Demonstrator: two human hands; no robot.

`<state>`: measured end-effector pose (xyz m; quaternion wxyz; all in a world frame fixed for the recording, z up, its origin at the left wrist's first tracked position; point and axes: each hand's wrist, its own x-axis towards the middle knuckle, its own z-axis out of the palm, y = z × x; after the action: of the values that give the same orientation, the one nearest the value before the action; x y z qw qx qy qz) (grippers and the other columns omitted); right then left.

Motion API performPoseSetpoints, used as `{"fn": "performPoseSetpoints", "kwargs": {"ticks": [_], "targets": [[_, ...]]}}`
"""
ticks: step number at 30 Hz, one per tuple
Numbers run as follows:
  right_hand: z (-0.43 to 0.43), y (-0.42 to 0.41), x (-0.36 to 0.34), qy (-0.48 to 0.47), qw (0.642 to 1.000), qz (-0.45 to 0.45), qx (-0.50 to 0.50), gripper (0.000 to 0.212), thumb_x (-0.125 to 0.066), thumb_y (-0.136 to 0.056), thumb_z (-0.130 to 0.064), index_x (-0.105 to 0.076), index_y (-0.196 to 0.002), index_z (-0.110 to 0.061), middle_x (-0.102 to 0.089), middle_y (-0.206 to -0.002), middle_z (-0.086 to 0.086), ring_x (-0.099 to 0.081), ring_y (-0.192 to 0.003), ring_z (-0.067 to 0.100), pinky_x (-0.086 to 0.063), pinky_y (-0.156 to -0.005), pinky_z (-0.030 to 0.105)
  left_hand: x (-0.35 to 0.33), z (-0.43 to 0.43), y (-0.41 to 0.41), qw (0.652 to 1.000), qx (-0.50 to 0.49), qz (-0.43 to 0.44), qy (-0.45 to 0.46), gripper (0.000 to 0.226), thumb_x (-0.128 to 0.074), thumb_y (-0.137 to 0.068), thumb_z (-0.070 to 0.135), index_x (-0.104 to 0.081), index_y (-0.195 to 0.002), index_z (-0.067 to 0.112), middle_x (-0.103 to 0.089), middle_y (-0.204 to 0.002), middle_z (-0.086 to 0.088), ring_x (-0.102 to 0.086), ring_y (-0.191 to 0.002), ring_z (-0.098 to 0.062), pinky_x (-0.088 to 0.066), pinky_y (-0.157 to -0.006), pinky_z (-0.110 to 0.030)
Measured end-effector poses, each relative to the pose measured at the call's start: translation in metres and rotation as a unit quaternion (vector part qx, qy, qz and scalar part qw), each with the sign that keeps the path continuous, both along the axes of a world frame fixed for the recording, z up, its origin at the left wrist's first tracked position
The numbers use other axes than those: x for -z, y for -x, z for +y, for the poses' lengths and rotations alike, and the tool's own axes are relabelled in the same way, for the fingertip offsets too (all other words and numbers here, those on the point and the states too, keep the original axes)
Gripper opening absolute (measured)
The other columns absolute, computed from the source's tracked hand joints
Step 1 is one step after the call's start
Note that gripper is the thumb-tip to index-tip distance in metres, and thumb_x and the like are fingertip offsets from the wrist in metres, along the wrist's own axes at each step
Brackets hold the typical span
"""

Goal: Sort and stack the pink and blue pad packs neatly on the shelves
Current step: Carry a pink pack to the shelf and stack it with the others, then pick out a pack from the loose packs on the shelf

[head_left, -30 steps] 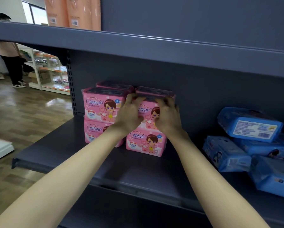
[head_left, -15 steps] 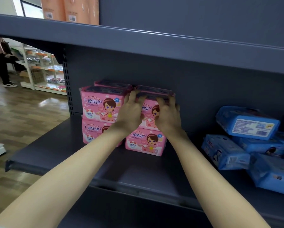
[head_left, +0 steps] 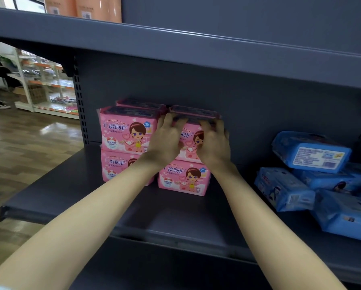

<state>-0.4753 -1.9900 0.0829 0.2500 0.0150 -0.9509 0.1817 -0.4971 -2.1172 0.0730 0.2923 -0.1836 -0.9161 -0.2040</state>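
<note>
Upper pink pack (head_left: 189, 141) of the right-hand pink stack sits on the lower pink pack (head_left: 183, 177), on the grey shelf (head_left: 74, 191) near its back panel. Both hands press on it from the front: left hand (head_left: 167, 139) on its left half, right hand (head_left: 214, 143) on its right half, fingers curled over the top front edge, palms flat on the face. Reads as a two-hand hold on the pack, pressing rather than lifting; how tight the grip is cannot be told. Step in hand looks like squaring this top pack onto the one below and pushing it back. The lower pack sticks out a bit further forward than the upper one, so the column is not flush yet. Just left, touching or nearly so, a second pink stack (head_left: 126, 145) of two packs, with more pink packs behind both columns, tops only visible. Well apart to the right, blue packs (head_left: 309, 151) lie in a loose tilted heap, unsorted. Next move likely calls for letting go, aligning the front faces of the pink columns, then reaching right to the blue heap and stacking those flat. Risk: soft packs slide, so the top one may shift on release. Orange packs (head_left: 85, 7) stand on the upper shelf (head_left: 196, 45).
</note>
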Motion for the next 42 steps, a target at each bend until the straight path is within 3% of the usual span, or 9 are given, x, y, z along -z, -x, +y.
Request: {"fn": "performPoseSetpoints", "kwargs": {"ticks": [6, 12, 15, 17, 20, 23, 25, 28, 42], "targets": [[0.001, -0.003, -0.001, 0.005, 1.000, -0.008, 0.000, 0.068, -0.059, -0.084, -0.001, -0.032, -0.143, -0.023, -0.017, -0.151, 0.011, -0.027, -0.133, 0.040, -0.039, -0.101, 0.043, -0.001, 0.001, -0.003, 1.000, -0.010, 0.005, 0.023, 0.067, -0.065, -0.081, 0.006, -0.037, -0.141, 0.012, -0.032, -0.141, -0.016, -0.025, -0.133, -0.036, -0.022, -0.114, -0.045], [0.006, -0.012, 0.004, 0.042, 0.999, 0.008, -0.003, 0.079, -0.058, -0.085, -0.003, -0.017, -0.149, -0.026, -0.007, -0.156, 0.010, -0.032, -0.133, 0.039, -0.041, -0.099, 0.044, -0.002, 0.005, -0.017, 0.998, -0.027, 0.042, 0.048, 0.069, -0.067, -0.082, 0.013, -0.034, -0.143, 0.009, -0.039, -0.141, -0.011, -0.031, -0.133, -0.032, -0.028, -0.111, -0.046], [0.011, -0.019, 0.007, 0.061, 0.998, -0.001, 0.015, 0.081, -0.058, -0.087, -0.009, -0.011, -0.150, -0.024, -0.008, -0.156, 0.010, -0.032, -0.134, 0.037, -0.041, -0.098, 0.045, 0.000, 0.010, -0.025, 0.991, 0.014, 0.117, 0.065, 0.063, -0.081, -0.063, 0.006, -0.057, -0.122, 0.003, -0.059, -0.119, -0.016, -0.055, -0.111, -0.039, -0.050, -0.085, -0.048], [0.017, -0.024, 0.010, 0.072, 0.997, -0.009, 0.028, 0.080, -0.059, -0.085, -0.011, -0.013, -0.149, -0.021, -0.014, -0.154, 0.011, -0.034, -0.132, 0.037, -0.041, -0.098, 0.046, 0.005, 0.017, -0.030, 0.983, 0.047, 0.160, 0.075, 0.057, -0.085, -0.051, 0.005, -0.066, -0.105, 0.003, -0.066, -0.104, -0.014, -0.063, -0.095, -0.037, -0.054, -0.069, -0.042], [0.029, -0.037, 0.017, 0.070, 0.995, -0.042, 0.052, 0.069, -0.056, -0.088, -0.022, -0.020, -0.147, -0.018, -0.022, -0.150, 0.011, -0.034, -0.131, 0.038, -0.040, -0.097, 0.045, 0.011, 0.030, -0.040, 0.978, 0.103, 0.153, 0.099, 0.052, -0.085, -0.048, 0.008, -0.069, -0.097, 0.005, -0.068, -0.100, -0.011, -0.065, -0.091, -0.034, -0.055, -0.067, -0.039], [0.044, -0.050, 0.028, 0.037, 0.991, -0.088, 0.093, 0.068, -0.053, -0.090, -0.019, -0.018, -0.148, -0.017, -0.023, -0.150, 0.012, -0.028, -0.134, 0.037, -0.036, -0.102, 0.044, 0.023, 0.045, -0.044, 0.979, 0.121, 0.108, 0.122, 0.051, -0.085, -0.048, 0.010, -0.069, -0.096, 0.004, -0.067, -0.099, -0.013, -0.065, -0.090, -0.035, -0.054, -0.065, -0.040], [0.056, -0.058, 0.037, 0.018, 0.986, -0.118, 0.115, 0.067, -0.054, -0.090, -0.019, -0.020, -0.148, -0.017, -0.026, -0.149, 0.012, -0.027, -0.135, 0.035, -0.036, -0.103, 0.042, 0.029, 0.057, -0.049, 0.981, 0.128, 0.054, 0.134, 0.050, -0.080, -0.062, 0.014, -0.064, -0.109, 0.004, -0.062, -0.112, -0.015, -0.060, -0.102, -0.036, -0.051, -0.076, -0.042], [0.073, -0.070, 0.049, 0.003, 0.978, -0.159, 0.137, 0.062, -0.054, -0.091, -0.021, -0.026, -0.146, -0.016, -0.028, -0.148, 0.012, -0.025, -0.137, 0.033, -0.035, -0.104, 0.041, 0.042, 0.075, -0.056, 0.975, 0.123, -0.026, 0.185, 0.051, -0.056, -0.088, 0.028, -0.043, -0.135, 0.013, -0.039, -0.140, -0.007, -0.035, -0.129, -0.029, -0.036, -0.098, -0.040], [0.169, -0.149, 0.070, -0.024, 0.949, -0.207, 0.236, 0.059, -0.054, -0.087, -0.021, -0.033, -0.142, -0.014, -0.036, -0.141, 0.016, -0.033, -0.128, 0.037, -0.042, -0.096, 0.047, 0.061, 0.187, -0.095, 0.941, 0.202, -0.092, 0.256, 0.052, -0.051, -0.091, 0.029, -0.036, -0.139, 0.017, -0.033, -0.142, -0.008, -0.032, -0.128, -0.030, -0.036, -0.097, -0.039]]}}
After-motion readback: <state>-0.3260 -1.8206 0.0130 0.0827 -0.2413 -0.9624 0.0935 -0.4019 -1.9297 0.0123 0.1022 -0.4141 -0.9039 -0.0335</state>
